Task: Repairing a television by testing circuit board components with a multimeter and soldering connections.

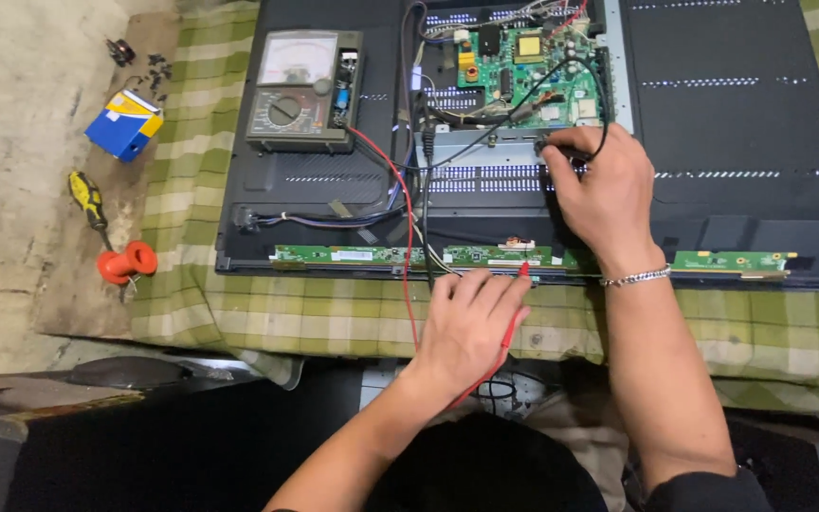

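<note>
- Down at the near edge of the opened television back panel [732, 114], the left hand [471, 327] is closed around a red test probe [514, 313], fingers curled over its shaft, with the tip pointing up at the long green strip board [485, 256] that runs along that near edge.
- Further in over the panel, the right hand [604, 190] pinches a black test probe [547, 147] between thumb and fingertips; the probe's tip is hidden under the fingers, just below the green main circuit board [533, 66].
- On the right wrist, a silver chain bracelet [635, 278] sits just above the panel's near edge.
- From the left hand, a red lead [395, 180] runs up across the panel to the analog multimeter [303, 90], which lies flat on the panel's left part, to the left of the main board.
- A black lead [580, 66] loops over the main board toward the right hand.
- Under the panel, a green checked cloth [315, 318] covers the work surface and shows along its near and left sides.
- Left of the panel, off the cloth, lie a yellow-and-black screwdriver [89, 204], an orange spool [127, 263], a blue and yellow box [125, 123] and some small dark screws [155, 68].
</note>
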